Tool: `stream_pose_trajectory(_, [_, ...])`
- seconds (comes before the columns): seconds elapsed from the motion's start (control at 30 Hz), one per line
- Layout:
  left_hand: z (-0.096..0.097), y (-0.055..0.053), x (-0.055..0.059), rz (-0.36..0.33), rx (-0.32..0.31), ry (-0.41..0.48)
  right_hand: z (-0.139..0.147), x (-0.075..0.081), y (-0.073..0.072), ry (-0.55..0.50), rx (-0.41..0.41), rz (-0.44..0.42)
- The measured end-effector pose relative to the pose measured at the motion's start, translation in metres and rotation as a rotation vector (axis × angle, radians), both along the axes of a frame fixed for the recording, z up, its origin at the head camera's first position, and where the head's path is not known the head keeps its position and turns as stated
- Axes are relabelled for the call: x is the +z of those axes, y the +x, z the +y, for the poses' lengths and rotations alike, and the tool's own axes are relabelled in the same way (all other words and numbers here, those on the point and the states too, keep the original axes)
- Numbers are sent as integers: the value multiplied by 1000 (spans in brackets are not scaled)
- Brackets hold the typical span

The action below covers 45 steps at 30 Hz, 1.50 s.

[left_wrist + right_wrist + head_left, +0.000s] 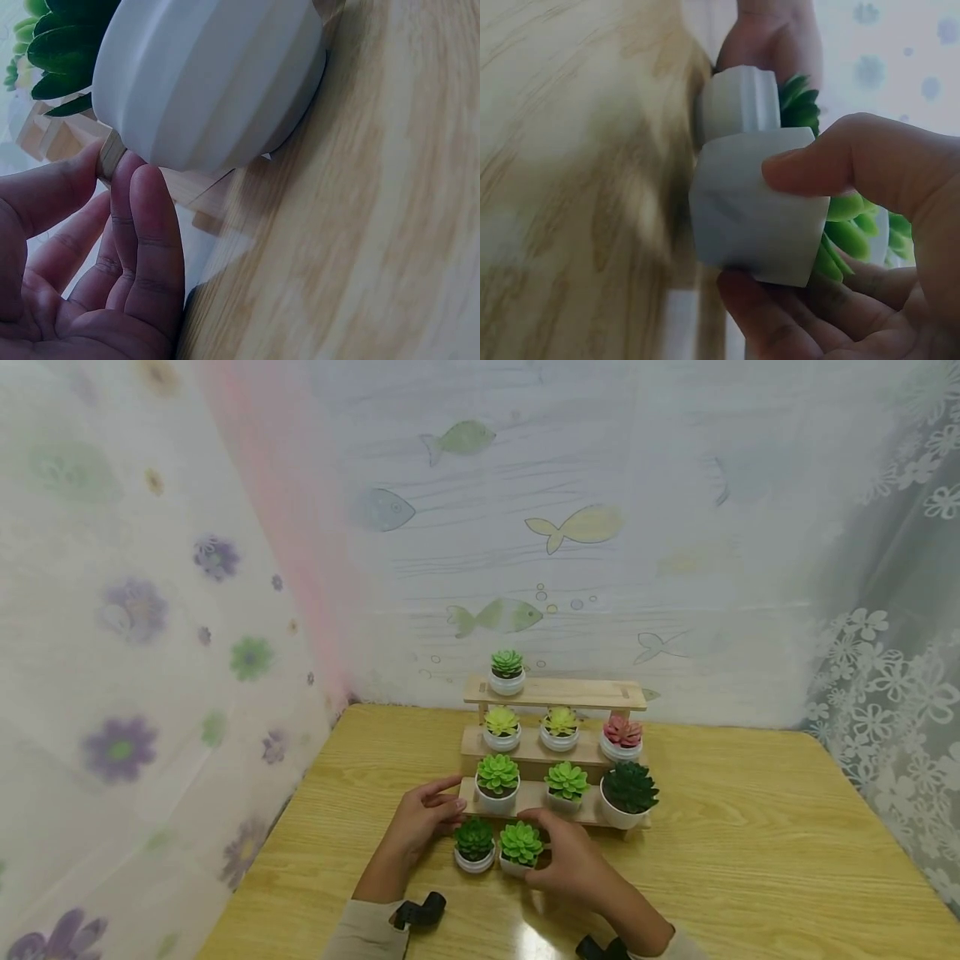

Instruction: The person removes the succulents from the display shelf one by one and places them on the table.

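My right hand (pixel 573 857) grips a small white angular pot (pixel 750 206) that holds a bright green succulent (pixel 521 842). In the right wrist view, the thumb presses one side of this pot and the fingers lie along another side. My left hand (pixel 422 820) pinches the left end of the lowest board (pixel 112 155) of a wooden tiered stand between thumb and fingers. Between the hands, a dark green succulent (pixel 474 837) in a ribbed white pot (pixel 210 82) stands on the table in front of the stand.
The wooden stand (pixel 555 692) carries several potted succulents: one light green (pixel 507 664) on top, yellow-green (pixel 501 722) and pink (pixel 622 732) ones in the middle, and green (pixel 498 774) and dark green (pixel 629 787) ones below. Behind the wood-grain table (pixel 750 827) hangs a fish-patterned curtain (pixel 465 552).
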<state>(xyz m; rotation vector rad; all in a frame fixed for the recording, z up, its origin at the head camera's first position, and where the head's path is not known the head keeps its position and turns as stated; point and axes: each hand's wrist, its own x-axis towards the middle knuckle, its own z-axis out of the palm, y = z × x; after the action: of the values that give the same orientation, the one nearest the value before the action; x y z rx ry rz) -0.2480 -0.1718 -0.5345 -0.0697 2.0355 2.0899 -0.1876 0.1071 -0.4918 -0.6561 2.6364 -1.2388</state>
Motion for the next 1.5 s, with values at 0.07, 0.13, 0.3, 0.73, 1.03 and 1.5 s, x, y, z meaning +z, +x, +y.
stream_pose_trajectory(0.07, [1,0,0,0,1,0,0,-2,0,0,-5,-1])
stream_pose_trajectory(0.13, [0,1,0,-4,8,3,0,-4,-1,-1,-6,-5])
stream_pose_trajectory(0.3, [-2,3,2,-8,25,3,-3,-8,-3,-4,5,-26])
stream_pose_trajectory(0.73, [3,1,1,-11,12,2,7,-20,-10,2,22,-104])
stream_pose_trajectory(1.03, [1,1,2,-8,12,5,9,-24,-15,-69,43,-155])
stream_pose_trajectory(1.5, [1,2,3,1,-1,11,9,-24,-16,-58,47,-145])
